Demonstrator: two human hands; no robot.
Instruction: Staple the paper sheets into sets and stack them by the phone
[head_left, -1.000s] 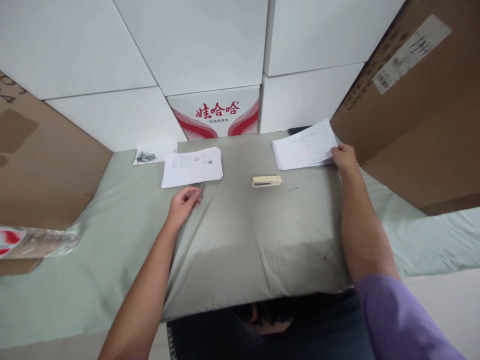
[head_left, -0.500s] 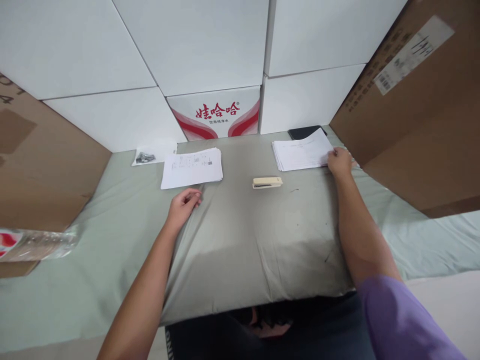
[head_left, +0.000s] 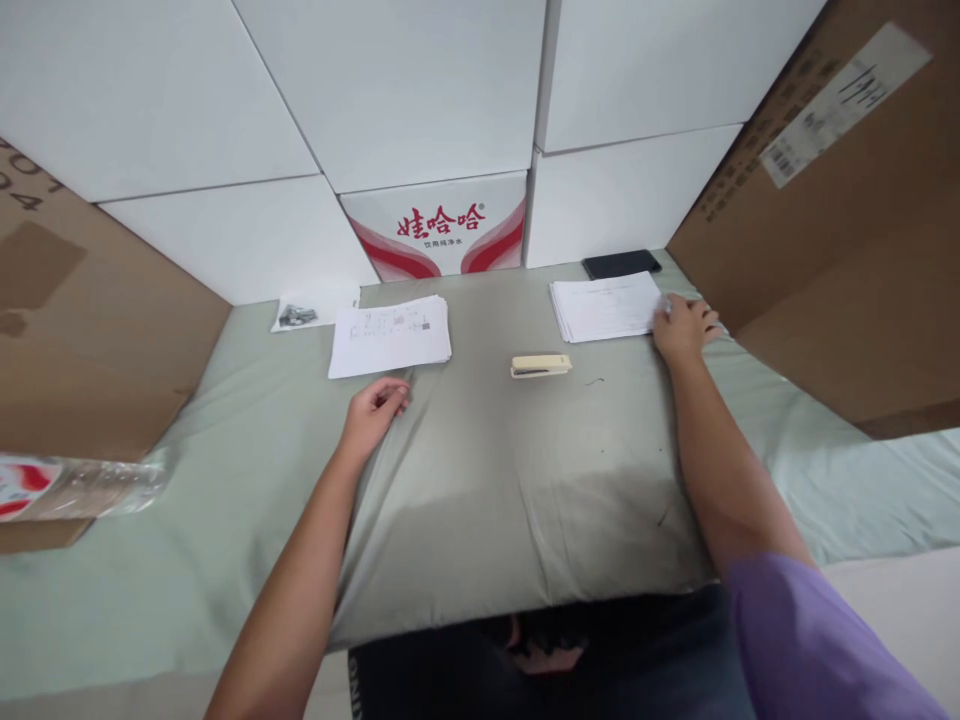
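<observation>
My left hand (head_left: 377, 405) rests on the cloth with its fingers loosely curled together, just below the left stack of printed papers (head_left: 390, 335); nothing shows in it. At the right edge of a second paper stack (head_left: 607, 307) is my right hand (head_left: 681, 325), its fingers apart and spread to the right over the cloth. It touches or nearly touches the papers' edge, and its thumb side is partly hidden. A cream stapler (head_left: 541, 366) lies between the two stacks, nearer the right one, with neither hand on it.
A dark phone (head_left: 622, 264) lies behind the right papers. Small dark metal items (head_left: 298, 316) sit on a white piece at the back left. White boxes (head_left: 442, 95) wall off the back; brown cartons (head_left: 847, 230) flank the cloth-covered table (head_left: 465, 480). A plastic-wrapped roll (head_left: 97, 487) lies left.
The top sheet's raised right corner has come down flat on the right stack. My right hand's fingers have spread. My left hand stays by the left stack; the view has shifted slightly.
</observation>
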